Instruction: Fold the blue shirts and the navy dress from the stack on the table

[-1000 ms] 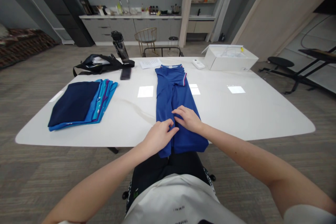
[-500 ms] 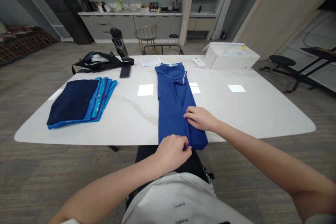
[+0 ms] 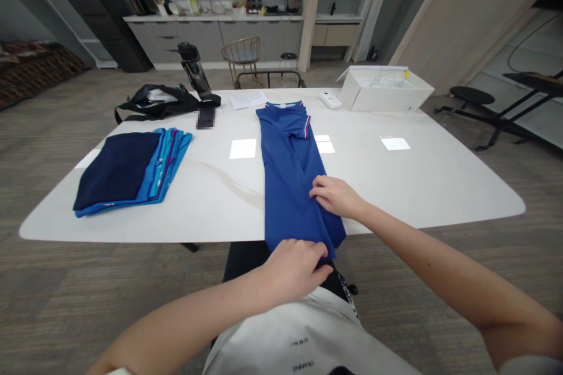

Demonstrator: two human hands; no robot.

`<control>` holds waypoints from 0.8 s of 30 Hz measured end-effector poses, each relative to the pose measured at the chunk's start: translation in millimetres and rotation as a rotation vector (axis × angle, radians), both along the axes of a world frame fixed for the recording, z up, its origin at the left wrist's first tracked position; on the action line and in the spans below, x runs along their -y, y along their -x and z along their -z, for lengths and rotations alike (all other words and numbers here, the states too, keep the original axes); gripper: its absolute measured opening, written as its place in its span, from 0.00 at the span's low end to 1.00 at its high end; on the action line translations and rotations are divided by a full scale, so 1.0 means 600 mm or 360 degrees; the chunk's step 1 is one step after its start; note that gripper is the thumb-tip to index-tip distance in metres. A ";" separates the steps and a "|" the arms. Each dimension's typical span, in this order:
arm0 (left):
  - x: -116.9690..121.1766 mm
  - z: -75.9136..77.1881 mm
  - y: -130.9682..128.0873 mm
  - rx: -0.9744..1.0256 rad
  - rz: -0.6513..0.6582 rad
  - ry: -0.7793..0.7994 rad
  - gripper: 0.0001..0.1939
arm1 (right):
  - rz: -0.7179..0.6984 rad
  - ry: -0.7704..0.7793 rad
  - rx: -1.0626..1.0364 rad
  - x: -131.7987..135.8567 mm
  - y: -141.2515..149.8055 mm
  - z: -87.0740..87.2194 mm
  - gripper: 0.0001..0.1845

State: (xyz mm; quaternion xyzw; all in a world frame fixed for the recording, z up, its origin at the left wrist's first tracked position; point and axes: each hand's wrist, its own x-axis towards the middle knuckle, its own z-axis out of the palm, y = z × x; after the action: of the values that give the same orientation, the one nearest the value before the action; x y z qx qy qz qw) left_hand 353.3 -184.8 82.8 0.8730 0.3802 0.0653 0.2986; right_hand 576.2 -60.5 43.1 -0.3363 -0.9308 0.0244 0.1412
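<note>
A blue shirt (image 3: 285, 181) with red-and-white trim on its short sleeve lies lengthwise on the white table (image 3: 396, 187), its neckline at the far end. It is folded into a long strip, and its hem hangs over the near table edge. My left hand (image 3: 297, 269) is closed on the upper layer's hem corner, just off the table edge; the fingertips partly hide the cloth. Higher up, my right hand (image 3: 336, 194) pinches the same layer's edge along the strip's right side.
At the left lies a stack of folded clothes (image 3: 118, 167), dark navy on top. Behind it are a black bag (image 3: 162, 102), a dark bottle (image 3: 196, 73) and a blurred dark item (image 3: 205, 118). Farther back are a paper sheet (image 3: 247, 99), a small white device (image 3: 331, 101) and a white box (image 3: 387, 91).
My left hand has moved right and slightly nearer my body, drawing the hem corner along. The upper layer now covers more of the right side. My right hand has barely moved; the view shifted slightly.
</note>
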 end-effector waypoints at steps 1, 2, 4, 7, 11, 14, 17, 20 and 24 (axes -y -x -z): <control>-0.009 0.005 0.008 0.0017 0.0126 0.0040 0.11 | -0.0013 0.0108 0.0043 0.001 -0.011 0.006 0.14; -0.023 0.012 0.021 0.0034 0.0229 0.0056 0.11 | -0.0023 0.0206 0.0080 0.004 -0.021 0.013 0.14; -0.060 0.029 0.055 0.0069 0.0306 -0.0023 0.10 | -0.0002 0.0326 0.0091 0.011 -0.038 0.026 0.16; -0.121 0.054 0.115 -0.0011 0.0222 -0.0311 0.11 | 0.0070 0.0368 -0.0011 0.025 -0.049 0.034 0.18; -0.162 0.089 0.175 -0.0172 0.0303 -0.0598 0.17 | -0.0032 0.0428 0.0041 0.047 -0.041 0.036 0.17; -0.160 0.109 0.199 -0.0218 0.0396 -0.0680 0.21 | -0.0065 0.0472 0.0020 0.062 -0.034 0.041 0.16; -0.148 0.120 0.216 -0.0156 0.0409 -0.0693 0.22 | -0.0072 0.0522 -0.0059 0.074 -0.038 0.046 0.15; -0.134 0.125 0.228 -0.0074 0.0429 -0.0719 0.22 | -0.0044 0.0464 -0.0090 0.085 -0.059 0.047 0.16; -0.115 0.126 0.235 -0.0007 0.0660 -0.0787 0.22 | -0.0104 0.0216 0.0158 0.092 -0.106 0.038 0.17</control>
State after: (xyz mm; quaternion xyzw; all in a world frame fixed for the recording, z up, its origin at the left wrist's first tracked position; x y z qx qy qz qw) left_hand 212.5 -115.5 6.9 0.9780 0.1676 0.0915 0.0836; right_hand 639.8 -115.6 20.2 -0.3153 -0.9433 0.0754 0.0707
